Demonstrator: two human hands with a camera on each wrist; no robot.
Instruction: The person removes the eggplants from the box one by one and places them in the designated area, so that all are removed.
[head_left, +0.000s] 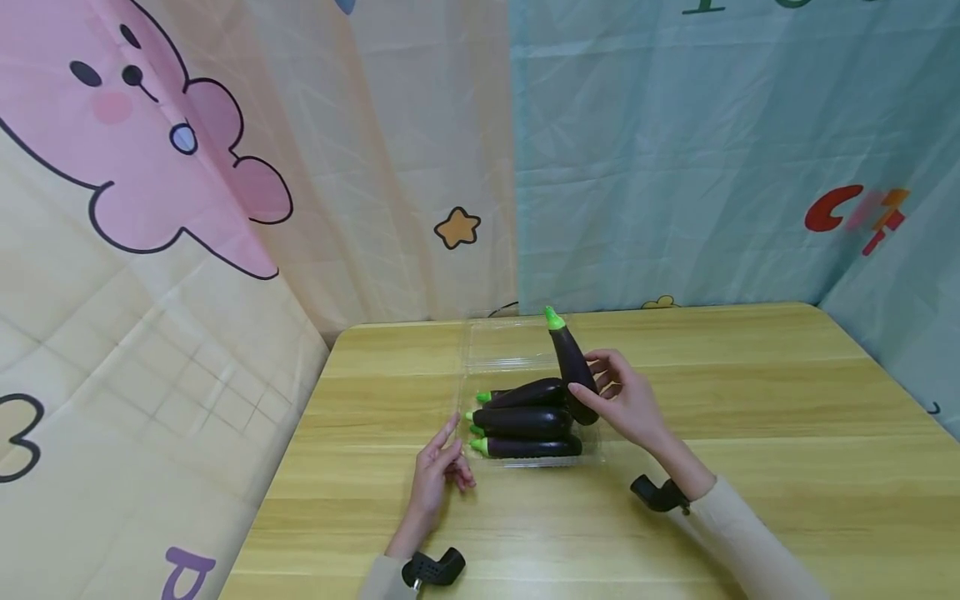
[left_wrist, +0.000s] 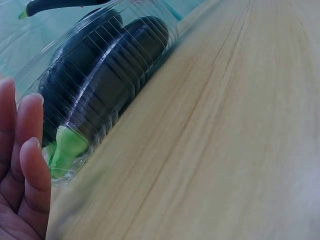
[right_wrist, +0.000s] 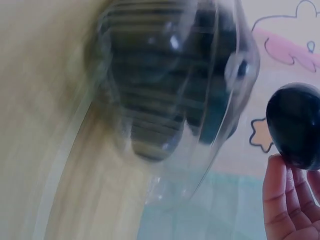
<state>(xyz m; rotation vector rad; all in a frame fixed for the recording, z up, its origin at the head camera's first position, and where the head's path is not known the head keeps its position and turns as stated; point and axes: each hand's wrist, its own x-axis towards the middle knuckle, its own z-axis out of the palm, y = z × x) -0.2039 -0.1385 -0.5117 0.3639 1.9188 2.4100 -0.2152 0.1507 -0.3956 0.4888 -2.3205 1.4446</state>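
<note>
My right hand holds a dark purple eggplant between thumb and fingers, its green stem end pointing up and away. It is raised over the right side of a clear plastic box. Several more eggplants lie in the box with their green ends to the left. In the right wrist view the held eggplant's rounded end rests against the fingers. My left hand is at the box's left side, fingers extended and holding nothing. The left wrist view shows its fingertips beside the box's ribbed wall.
The clear lid stands open behind the box, toward the table's back edge. A wooden table lies underneath. Printed curtains hang behind it and at its sides. A black wrist camera is strapped to each wrist.
</note>
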